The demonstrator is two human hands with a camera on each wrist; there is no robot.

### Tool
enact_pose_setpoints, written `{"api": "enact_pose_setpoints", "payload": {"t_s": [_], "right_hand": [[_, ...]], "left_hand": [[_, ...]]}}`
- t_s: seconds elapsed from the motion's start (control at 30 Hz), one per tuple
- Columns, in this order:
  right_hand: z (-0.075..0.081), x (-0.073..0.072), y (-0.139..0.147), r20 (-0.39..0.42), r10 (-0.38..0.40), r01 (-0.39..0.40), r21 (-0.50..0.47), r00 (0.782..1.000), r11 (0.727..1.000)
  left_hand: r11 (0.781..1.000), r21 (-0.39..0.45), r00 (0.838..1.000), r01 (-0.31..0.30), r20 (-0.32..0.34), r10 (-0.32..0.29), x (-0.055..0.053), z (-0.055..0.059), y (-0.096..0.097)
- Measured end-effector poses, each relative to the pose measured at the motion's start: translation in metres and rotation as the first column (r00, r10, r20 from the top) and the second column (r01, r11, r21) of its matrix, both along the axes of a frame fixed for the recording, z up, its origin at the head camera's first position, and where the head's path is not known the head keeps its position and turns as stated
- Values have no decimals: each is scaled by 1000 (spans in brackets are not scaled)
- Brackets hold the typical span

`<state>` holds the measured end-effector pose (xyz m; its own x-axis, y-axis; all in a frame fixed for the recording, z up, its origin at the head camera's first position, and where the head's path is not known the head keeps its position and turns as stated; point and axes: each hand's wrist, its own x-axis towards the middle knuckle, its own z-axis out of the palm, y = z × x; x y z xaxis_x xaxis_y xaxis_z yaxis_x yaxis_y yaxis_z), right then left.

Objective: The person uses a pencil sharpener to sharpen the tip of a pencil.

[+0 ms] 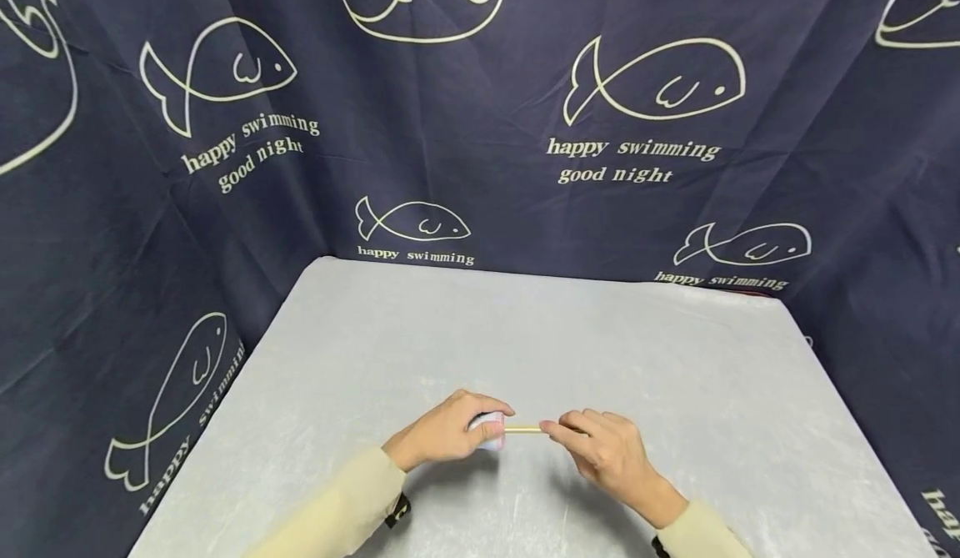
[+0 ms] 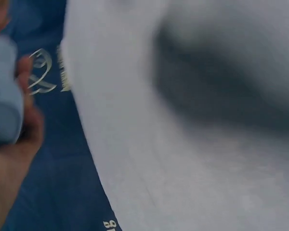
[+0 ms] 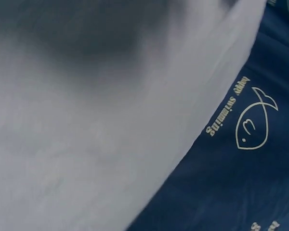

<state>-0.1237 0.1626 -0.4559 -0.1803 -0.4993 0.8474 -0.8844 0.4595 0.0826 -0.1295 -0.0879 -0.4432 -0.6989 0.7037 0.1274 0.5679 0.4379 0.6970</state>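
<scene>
There's room to pass over the table (image 1: pixel 540 341) beyond both hands and out to either side, as far as the curtain (image 1: pixel 517 208). Between left hand (image 1: pixel 441 429) and right hand (image 1: pixel 609 451), the pale object (image 1: pixel 492 418) and stick (image 1: pixel 522 429) block the way straight through.

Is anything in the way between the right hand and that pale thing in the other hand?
Nothing visible blocks it. Only the thin stick, pinched by the right hand, spans the gap to the pale object in the left hand.
</scene>
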Motion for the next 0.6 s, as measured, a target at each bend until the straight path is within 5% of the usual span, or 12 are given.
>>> {"api": "enact_pose_setpoints", "payload": {"t_s": [0.07, 0.1, 0.17, 0.23, 0.3, 0.37, 0.4, 0.43, 0.47, 0.5, 0.53, 0.6], "right_hand": [[-4, 5, 3, 226, 2, -1, -6, 974, 1000], [-6, 6, 4, 333, -4, 8, -13, 943, 1000], [-2, 9, 4, 551, -17, 38, -27, 834, 999], [1, 10, 6, 756, -14, 56, -30, 654, 998], [2, 9, 9, 905, 57, 30, -77, 422, 997], [2, 7, 12, 974, 144, 11, -148, 175, 989], [1, 6, 14, 981, 181, 0, -182, 73, 983], [0, 5, 16, 979, 206, -11, -206, -2, 978], [0, 3, 18, 975, 219, -20, -220, -44, 975], [-1, 2, 19, 973, 223, -27, -225, -54, 974], [-1, 1, 19, 974, 224, -37, -225, -34, 974], [0, -1, 19, 974, 210, -37, -208, 78, 977]], "left_hand": [[1000, -21, 986, -17, -165, 13, 6, -5, 2], [999, -31, 962, -22, -272, 13, 7, -8, 4], [998, -50, 872, -46, -490, 15, 8, -11, 5], [995, -67, 749, -71, -662, 9, 8, -14, 7], [990, -102, 621, -97, -784, -20, 8, -16, 9], [982, -143, 499, -119, -864, -66, 9, -17, 10], [978, -162, 445, -130, -891, -89, 9, -17, 11], [974, -179, 400, -141, -910, -110, 9, -17, 11], [970, -191, 367, -152, -922, -124, 10, -17, 11], [966, -198, 341, -165, -931, -132, 10, -16, 11], [963, -202, 328, -178, -935, -135, 9, -15, 11], [958, -200, 328, -207, -936, -125, 8, -12, 10]]}}
